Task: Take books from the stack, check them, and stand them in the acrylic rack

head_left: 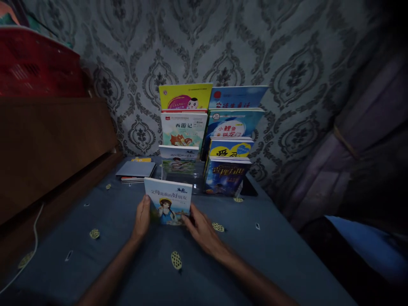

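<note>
A thin book (168, 199) with a girl in a yellow hat on its cover stands upright, facing me, just above the blue cloth. My left hand (142, 216) grips its left edge, thumb on the front. On the right side my right hand (201, 227) pinches its lower corner, thumb on the cover. Right behind it is a clear stepped book rack (183, 176) holding several books. A small pale book (180, 159) stands on the left, below a white book (184, 129) and a yellow book (185, 95). The right column has a dark blue book (226, 176) in front.
A short stack of books (136, 169) lies flat at the back left. Brown wooden furniture (54, 148) with a red basket (38, 63) on top borders the left side, near a white cable (35, 238). A tied curtain (350, 140) hangs at the right. Patterned wallpaper (134, 85) covers the back wall.
</note>
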The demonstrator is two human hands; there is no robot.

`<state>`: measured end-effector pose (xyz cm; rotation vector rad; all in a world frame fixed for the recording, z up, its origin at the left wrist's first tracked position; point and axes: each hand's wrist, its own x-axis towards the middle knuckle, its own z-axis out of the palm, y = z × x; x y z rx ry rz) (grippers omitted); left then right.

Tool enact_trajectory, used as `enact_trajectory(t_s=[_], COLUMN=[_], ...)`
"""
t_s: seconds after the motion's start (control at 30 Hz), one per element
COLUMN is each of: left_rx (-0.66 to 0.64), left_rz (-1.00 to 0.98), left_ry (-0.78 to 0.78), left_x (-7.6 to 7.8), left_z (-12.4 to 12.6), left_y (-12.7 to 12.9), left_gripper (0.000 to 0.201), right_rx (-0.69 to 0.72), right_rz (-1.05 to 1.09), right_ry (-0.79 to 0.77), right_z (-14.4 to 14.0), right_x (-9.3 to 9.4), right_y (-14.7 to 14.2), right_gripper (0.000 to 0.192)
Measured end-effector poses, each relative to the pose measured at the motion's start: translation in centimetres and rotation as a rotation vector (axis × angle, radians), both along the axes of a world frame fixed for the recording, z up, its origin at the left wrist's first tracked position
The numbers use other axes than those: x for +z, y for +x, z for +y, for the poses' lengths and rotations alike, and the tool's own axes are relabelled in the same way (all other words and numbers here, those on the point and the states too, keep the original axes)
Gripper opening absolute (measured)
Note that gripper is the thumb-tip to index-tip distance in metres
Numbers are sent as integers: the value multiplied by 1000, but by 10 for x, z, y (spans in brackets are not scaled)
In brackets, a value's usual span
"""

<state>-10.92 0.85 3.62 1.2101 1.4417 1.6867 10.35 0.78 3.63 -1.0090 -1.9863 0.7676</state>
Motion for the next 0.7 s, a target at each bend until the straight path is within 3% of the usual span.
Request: enact_trajectory(t_s=[0.17,0.37,0.47,0.57,0.63,0.7], left_rx=[-158,-138,-156,-199,-184,-74], left_rz=[330,664,775,793,783,768], left_ry=[9,-5,57,117,155,291], left_x=[2,18,44,79,102,120], left_z=[-6,20,51,86,106,119], left_y=[-22,-40,-41,-38,-33,-26], left_gripper=[45,37,29,21,22,21], right_rx=[9,-22,-39,-98,-166,-268], right_rz=[31,-19,-97,-153,-169,-133], right_ry=[-10,61,92,205,340,540], right_z=[7,40,65,91,106,118], right_x=[11,22,39,70,94,116], right_y=[2,0,2,6,8,8], right_gripper=[14,6,12,10,10,9])
